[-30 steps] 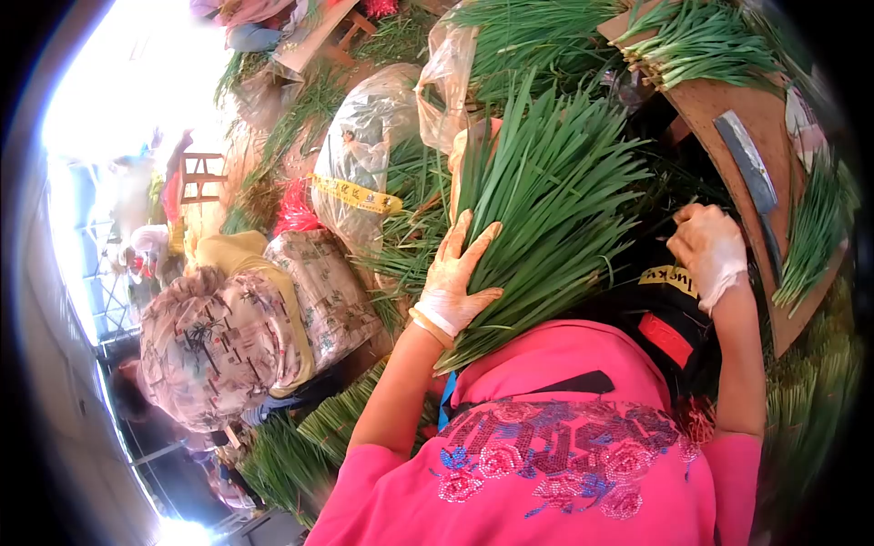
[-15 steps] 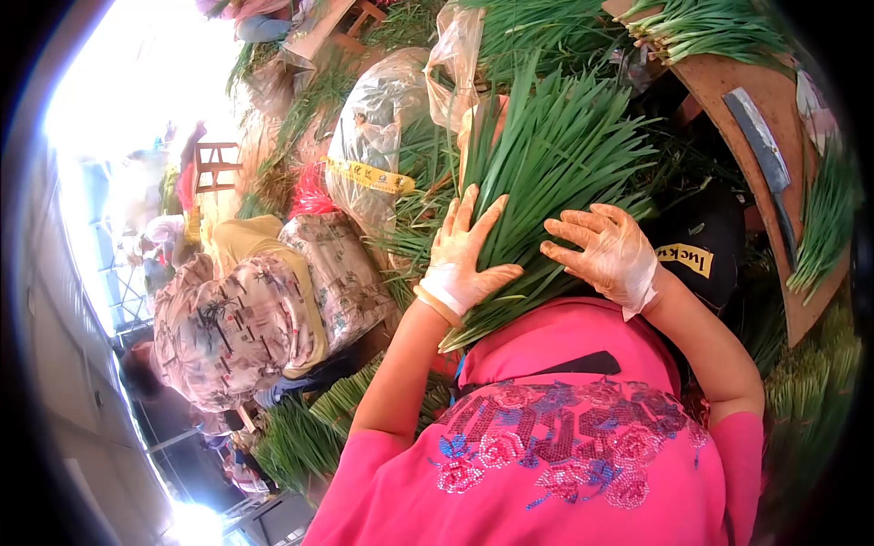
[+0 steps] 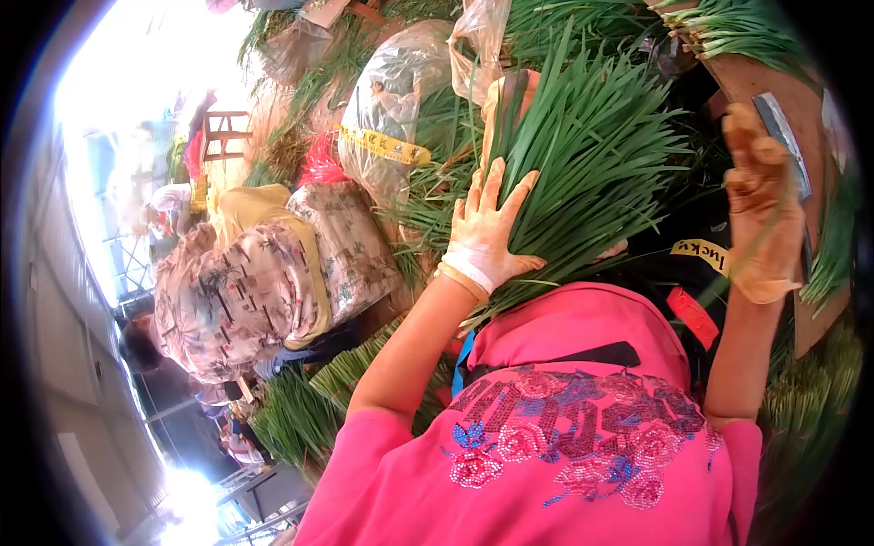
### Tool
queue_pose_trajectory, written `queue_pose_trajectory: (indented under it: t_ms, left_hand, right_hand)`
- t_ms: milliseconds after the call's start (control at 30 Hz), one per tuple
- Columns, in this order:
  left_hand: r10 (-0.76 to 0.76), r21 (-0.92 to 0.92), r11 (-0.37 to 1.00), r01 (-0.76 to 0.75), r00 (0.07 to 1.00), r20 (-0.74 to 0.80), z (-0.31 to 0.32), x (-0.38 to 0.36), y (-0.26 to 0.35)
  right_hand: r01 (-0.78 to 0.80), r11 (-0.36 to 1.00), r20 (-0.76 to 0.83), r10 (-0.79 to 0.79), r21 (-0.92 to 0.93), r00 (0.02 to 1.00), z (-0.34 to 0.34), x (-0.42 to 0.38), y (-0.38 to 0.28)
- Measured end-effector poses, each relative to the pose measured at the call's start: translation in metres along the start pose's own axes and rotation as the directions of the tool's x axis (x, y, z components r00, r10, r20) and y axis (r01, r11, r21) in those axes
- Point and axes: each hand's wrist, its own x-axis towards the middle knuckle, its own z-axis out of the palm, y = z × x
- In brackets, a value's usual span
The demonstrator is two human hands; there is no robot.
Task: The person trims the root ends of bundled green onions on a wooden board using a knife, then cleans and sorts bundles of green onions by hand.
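A thick bunch of long green chives (image 3: 592, 164) lies across my lap, its leaves fanning away from me. My left hand (image 3: 487, 227), in a thin translucent glove, rests along the bunch's left edge with its fingers spread. My right hand (image 3: 763, 214), gloved too, is raised off the bunch on the right, in front of the board with the knife (image 3: 783, 136). It is blurred, with a faint green streak across the palm, and I cannot tell whether it holds a leaf.
A curved wooden board (image 3: 737, 77) at the right carries more chives (image 3: 742, 36). Left of my bunch stands a clear plastic bag (image 3: 387, 100) with a yellow band. Further left, a person in a patterned shirt (image 3: 241, 305) bends over. A red strip (image 3: 694, 318) lies beside my lap.
My right hand has lifted off the chives and swung right and up towards the board. My left hand stays at the bunch's left edge. The whole view has shifted slightly.
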Motion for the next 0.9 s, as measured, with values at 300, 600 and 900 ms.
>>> queue_pose_trajectory:
  t_ms: [300, 600, 900]
  left_hand:
    - [0.004, -0.007, 1.000, -0.004, 1.000, 0.016, 0.003, 0.003, -0.001]
    - [0.003, -0.035, 0.999, -0.003, 1.000, -0.020, 0.008, 0.005, -0.001]
    - [0.092, -0.066, 0.993, -0.098, 0.992, -0.083, 0.011, 0.003, -0.016]
  right_hand:
    - [0.195, 0.355, 0.404, 0.775, -0.914, 0.486, 0.079, -0.030, 0.049]
    - [0.435, 0.539, 0.670, 0.702, -0.721, 0.241, 0.092, -0.053, 0.080]
    - [0.679, 0.197, 0.674, 0.479, -0.707, 0.563, -0.013, -0.036, -0.044]
